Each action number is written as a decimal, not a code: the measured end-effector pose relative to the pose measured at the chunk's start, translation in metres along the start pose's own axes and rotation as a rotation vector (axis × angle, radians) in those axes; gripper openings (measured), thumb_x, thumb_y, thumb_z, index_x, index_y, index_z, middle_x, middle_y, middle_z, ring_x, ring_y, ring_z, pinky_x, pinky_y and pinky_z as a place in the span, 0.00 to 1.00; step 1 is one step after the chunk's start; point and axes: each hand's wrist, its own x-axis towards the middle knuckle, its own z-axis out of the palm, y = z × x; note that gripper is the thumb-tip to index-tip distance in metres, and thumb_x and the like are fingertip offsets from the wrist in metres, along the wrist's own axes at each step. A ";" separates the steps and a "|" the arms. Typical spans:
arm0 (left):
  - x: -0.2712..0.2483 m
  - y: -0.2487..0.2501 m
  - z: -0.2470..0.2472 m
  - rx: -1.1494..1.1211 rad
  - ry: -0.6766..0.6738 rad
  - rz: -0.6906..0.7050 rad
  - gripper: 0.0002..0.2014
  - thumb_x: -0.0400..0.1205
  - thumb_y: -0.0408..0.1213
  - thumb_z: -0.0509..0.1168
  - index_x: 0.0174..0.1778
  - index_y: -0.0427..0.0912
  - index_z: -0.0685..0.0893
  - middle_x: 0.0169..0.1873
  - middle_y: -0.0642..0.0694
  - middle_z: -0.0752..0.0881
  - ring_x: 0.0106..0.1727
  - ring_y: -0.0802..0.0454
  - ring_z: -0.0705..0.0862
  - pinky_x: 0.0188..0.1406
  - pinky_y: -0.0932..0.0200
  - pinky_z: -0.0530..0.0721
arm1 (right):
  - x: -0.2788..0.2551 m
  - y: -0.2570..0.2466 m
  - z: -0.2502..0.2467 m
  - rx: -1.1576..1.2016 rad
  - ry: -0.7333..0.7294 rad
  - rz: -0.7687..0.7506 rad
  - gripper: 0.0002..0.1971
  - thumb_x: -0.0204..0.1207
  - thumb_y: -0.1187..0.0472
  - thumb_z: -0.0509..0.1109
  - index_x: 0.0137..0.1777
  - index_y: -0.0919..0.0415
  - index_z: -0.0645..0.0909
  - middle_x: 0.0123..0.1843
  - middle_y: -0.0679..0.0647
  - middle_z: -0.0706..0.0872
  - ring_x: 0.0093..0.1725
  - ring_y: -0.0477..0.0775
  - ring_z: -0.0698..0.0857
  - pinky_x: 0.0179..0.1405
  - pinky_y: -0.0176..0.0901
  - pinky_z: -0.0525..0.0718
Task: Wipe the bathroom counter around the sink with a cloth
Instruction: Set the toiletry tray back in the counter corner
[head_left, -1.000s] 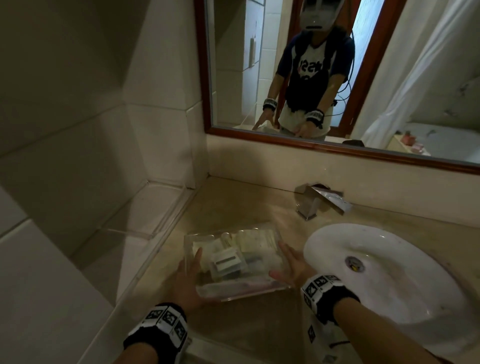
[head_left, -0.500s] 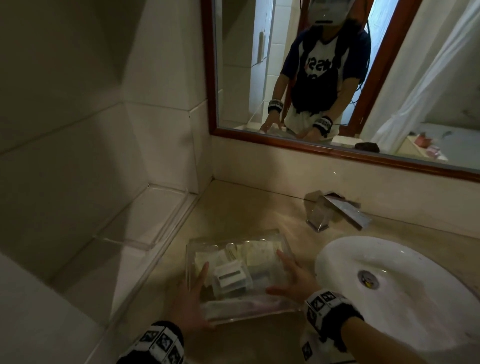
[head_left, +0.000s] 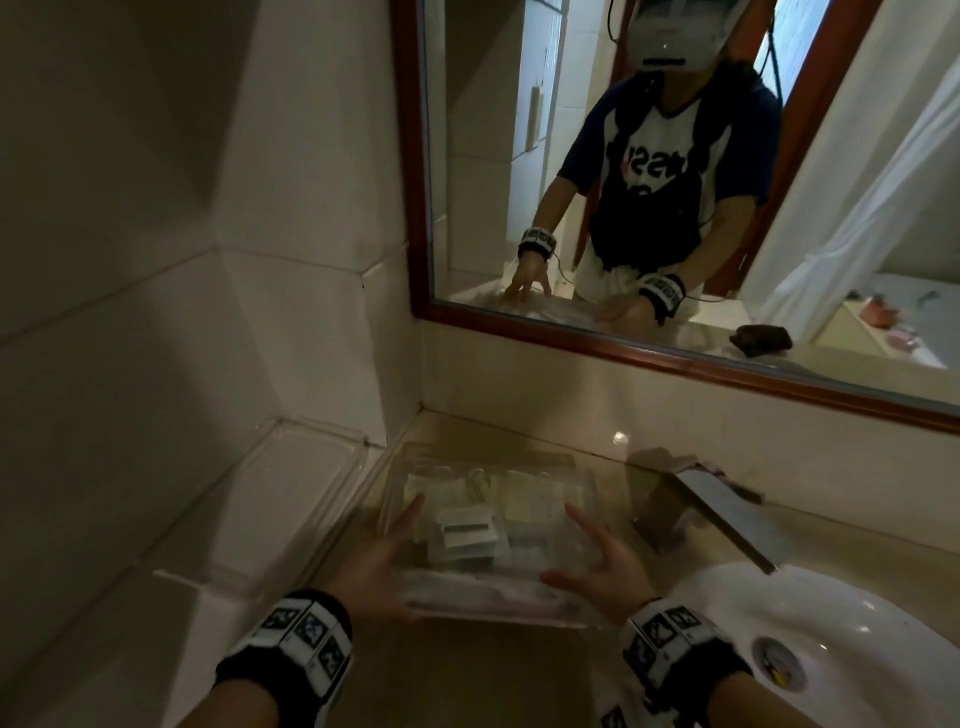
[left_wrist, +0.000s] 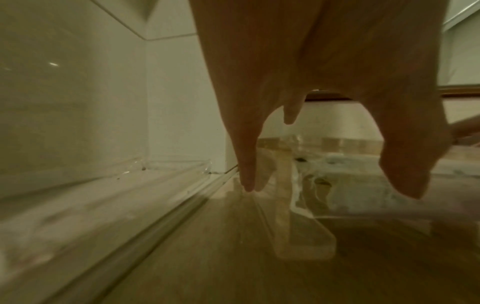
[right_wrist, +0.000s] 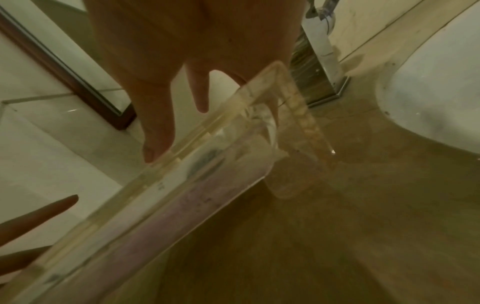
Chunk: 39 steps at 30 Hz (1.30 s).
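Both hands at the clear acrylic amenity tray on the beige stone counter; no cloth in hand.

Left hand and right hand flank the tray's near corners, fingers spread and straight, pressing its walls, not curled round. The only cloth-like item is a dark bundle seen in the wood-framed mirror. Judgement: keep the push even so the sachets stay in. Open room: tiled wall close left, chrome faucet and white basin right; free counter lies toward the back corner.
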 end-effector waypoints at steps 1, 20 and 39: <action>0.009 -0.001 -0.005 0.010 -0.020 0.022 0.60 0.72 0.42 0.76 0.80 0.47 0.30 0.83 0.44 0.53 0.81 0.49 0.63 0.75 0.64 0.64 | 0.007 -0.001 0.000 0.021 0.005 0.013 0.46 0.61 0.54 0.82 0.78 0.42 0.61 0.78 0.56 0.67 0.75 0.57 0.70 0.74 0.48 0.72; 0.140 -0.044 -0.071 -0.056 -0.092 0.110 0.68 0.45 0.73 0.68 0.80 0.63 0.42 0.83 0.47 0.52 0.83 0.49 0.59 0.78 0.60 0.64 | 0.104 -0.031 0.016 0.122 0.105 0.173 0.45 0.62 0.57 0.82 0.77 0.45 0.64 0.77 0.54 0.72 0.74 0.55 0.72 0.73 0.44 0.73; 0.141 -0.043 -0.078 0.239 -0.039 0.114 0.33 0.80 0.35 0.66 0.81 0.46 0.61 0.80 0.46 0.66 0.77 0.48 0.72 0.75 0.59 0.70 | 0.117 -0.056 0.032 0.067 0.135 0.222 0.45 0.67 0.62 0.79 0.80 0.50 0.58 0.79 0.57 0.67 0.76 0.59 0.69 0.73 0.45 0.70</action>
